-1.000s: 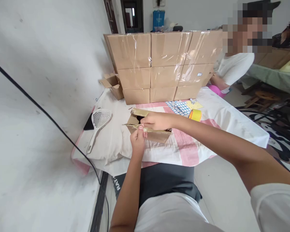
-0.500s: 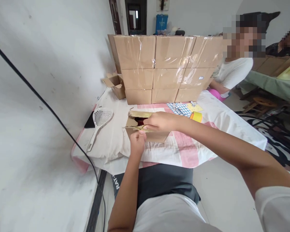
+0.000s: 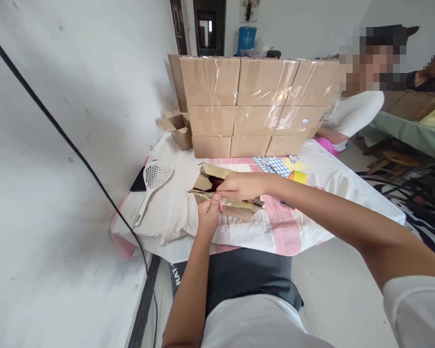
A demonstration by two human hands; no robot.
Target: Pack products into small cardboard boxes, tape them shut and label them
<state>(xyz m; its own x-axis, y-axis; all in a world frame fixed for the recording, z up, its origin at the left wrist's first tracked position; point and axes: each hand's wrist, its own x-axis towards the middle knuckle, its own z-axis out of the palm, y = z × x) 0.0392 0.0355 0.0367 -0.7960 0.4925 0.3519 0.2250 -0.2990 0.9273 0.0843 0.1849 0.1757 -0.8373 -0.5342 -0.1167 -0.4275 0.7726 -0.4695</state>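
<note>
A small cardboard box [image 3: 235, 212] sits before me with its top flaps raised; something dark red shows inside. My left hand [image 3: 210, 209] is closed on the near flap at the box's left corner, thumb on top. Across the opening lies my right hand [image 3: 239, 186], its fingers bent over that same near flap and closed on it; the fingertips are partly hidden. Strips of shiny tape cling to the flap edges. Right of the box, beyond my forearm, stands a yellow tape roll [image 3: 297, 177].
Behind rises a taped stack of cardboard boxes [image 3: 253, 121], with an open box [image 3: 181, 137] at its left. A white slotted strainer [image 3: 154, 181] lies left on the tablecloth [image 3: 174, 212]. A black cable [image 3: 76, 159] hangs by the wall. A person [image 3: 362, 111] sits at the right.
The box has turned and tilted a little, and its near flap slants more outward. Both hands stay on it. The whole view has shifted slightly.
</note>
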